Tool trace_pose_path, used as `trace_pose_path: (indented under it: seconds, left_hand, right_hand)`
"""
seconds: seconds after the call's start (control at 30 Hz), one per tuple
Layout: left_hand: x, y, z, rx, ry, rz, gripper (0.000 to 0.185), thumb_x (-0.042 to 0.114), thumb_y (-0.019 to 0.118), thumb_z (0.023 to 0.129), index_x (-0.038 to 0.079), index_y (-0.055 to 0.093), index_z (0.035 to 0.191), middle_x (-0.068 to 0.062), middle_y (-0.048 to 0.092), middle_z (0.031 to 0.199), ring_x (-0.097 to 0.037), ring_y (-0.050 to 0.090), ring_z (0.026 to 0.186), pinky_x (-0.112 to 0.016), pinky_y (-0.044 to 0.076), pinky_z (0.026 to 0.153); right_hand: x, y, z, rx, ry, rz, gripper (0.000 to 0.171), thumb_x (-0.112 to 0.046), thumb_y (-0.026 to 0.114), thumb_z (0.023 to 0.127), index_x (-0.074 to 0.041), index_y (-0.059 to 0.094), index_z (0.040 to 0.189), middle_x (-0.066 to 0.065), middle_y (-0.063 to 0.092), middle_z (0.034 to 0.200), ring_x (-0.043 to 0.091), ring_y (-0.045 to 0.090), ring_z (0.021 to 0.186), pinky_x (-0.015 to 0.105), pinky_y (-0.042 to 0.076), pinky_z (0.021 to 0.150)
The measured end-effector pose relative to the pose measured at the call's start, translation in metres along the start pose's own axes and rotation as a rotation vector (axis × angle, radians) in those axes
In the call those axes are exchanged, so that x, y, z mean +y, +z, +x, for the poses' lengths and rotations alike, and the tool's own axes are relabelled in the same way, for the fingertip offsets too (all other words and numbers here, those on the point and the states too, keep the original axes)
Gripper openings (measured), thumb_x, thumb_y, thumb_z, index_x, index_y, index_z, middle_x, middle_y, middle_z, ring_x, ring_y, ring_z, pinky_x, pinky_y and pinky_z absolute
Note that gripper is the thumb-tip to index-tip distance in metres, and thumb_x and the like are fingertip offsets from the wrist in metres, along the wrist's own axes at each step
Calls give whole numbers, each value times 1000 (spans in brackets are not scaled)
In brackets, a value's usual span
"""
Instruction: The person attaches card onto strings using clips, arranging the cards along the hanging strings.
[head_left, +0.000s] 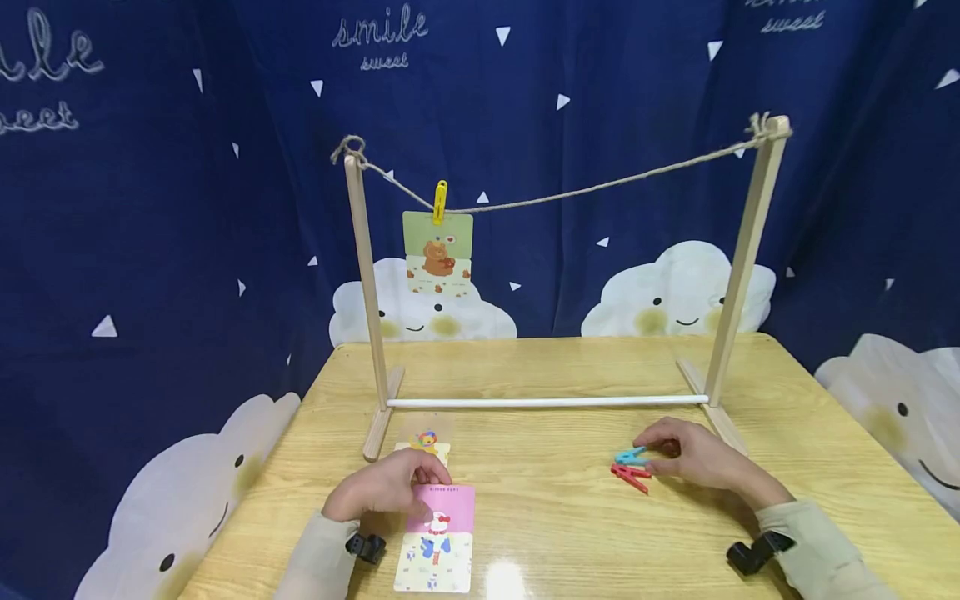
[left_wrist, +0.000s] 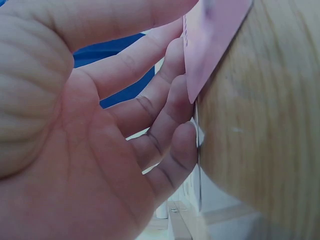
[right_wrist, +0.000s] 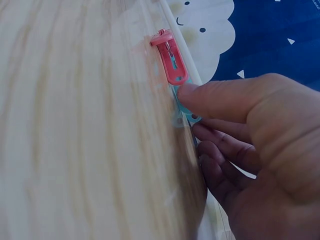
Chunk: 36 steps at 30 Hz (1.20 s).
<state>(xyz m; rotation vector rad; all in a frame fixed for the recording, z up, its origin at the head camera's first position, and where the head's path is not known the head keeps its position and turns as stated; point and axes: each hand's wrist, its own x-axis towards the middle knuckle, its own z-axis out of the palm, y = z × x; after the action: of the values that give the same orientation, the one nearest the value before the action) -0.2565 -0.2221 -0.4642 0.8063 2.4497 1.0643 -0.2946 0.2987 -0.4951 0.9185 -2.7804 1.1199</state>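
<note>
Your left hand (head_left: pixel 386 492) lies just in front of the wooden rack (head_left: pixel 365 317), fingers curled at the pink card (head_left: pixel 438 537) edge, lifting it off the surface (head_left: pixel 555 517); a second card (head_left: pixel 426 443) lies beyond. Your right hand (head_left: pixel 693 457), by the rack's right foot, pinches the blue clip (head_left: pixel 630 457) with thumb and fingers, red clip (head_left: pixel 628 477) touching it. Both wrists rest low, palms down
</note>
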Motion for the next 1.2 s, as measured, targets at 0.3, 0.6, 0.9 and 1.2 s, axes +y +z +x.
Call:
trace_pose_path:
  seconds: [0.3, 0.6, 0.9, 1.2]
  left_hand:
    - [3, -1, 1, 8, 12, -30, 41, -11, 85, 71, 9, 75, 105, -6, 72, 94, -20, 62, 85, -28, 51, 77]
    - [2, 0, 0, 32, -4, -16, 40, -8, 88, 71, 13, 77, 104, -1, 71, 92, -15, 58, 82, -23, 47, 74]
    - [5, -6, -1, 39, 32, -130, 36, -9, 79, 80, 12, 77, 109, -3, 71, 94, -13, 58, 81, -23, 50, 71]
    - [4, -12, -5, 24, 102, -355, 27, 1, 70, 96, 4, 73, 123, -16, 70, 113, -18, 67, 93, -26, 58, 77]
  right_hand:
    - [-2, -1, 0, 1, 7, 24, 26, -20, 82, 90, -14, 74, 114, 3, 68, 111, 9, 55, 84, 22, 47, 70]
    - [-3, -2, -2, -25, 53, 86, 27, -22, 81, 91, -13, 73, 116, 5, 69, 112, 10, 59, 90, 23, 49, 72]
    - [-3, -3, -3, -34, 83, 130, 25, -20, 79, 94, -11, 72, 116, 6, 69, 111, 7, 62, 92, 23, 53, 75]
    - [0, -6, -3, -38, 117, 209, 22, -19, 74, 98, -9, 71, 117, 8, 71, 106, 13, 67, 91, 25, 56, 76]
